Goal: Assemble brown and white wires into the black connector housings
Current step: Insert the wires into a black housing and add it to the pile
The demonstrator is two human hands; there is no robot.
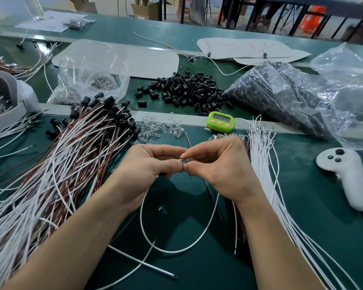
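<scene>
My left hand point(147, 163) and right hand point(215, 162) both pinch the tiny, probably fragile glassy part point(183, 161); the limp white wire point(174, 252) wants gripping near its tip.

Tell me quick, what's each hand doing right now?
Left hand: closed, gripping a dark part with the looped white wire trailing from it.
Right hand: closed, pinching a small shiny part at its fingertips.

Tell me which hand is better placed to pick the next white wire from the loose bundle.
The right hand, probably: the loose white wires lie just beside it, while the left hand sits farther away, by the assembled pile. Both pinch a small part.
</scene>
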